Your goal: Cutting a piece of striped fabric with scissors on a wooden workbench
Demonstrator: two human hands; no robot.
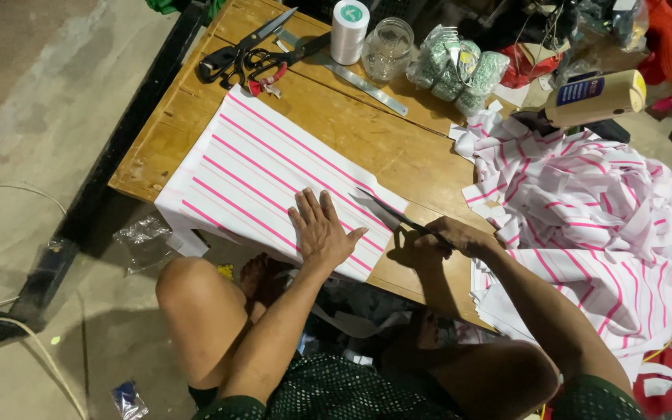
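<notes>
Head view, left hand (322, 232) flat, fingers spread on striped fabric (262, 175), right hand (454, 236) fingers closed around scissors (393, 214), handles hidden.

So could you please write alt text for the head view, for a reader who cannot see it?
A seated person's left hand lies flat on pink-striped white fabric on a low wooden table, while the right hand holds scissors at its edge. More striped pieces are heaped to the right.
</notes>
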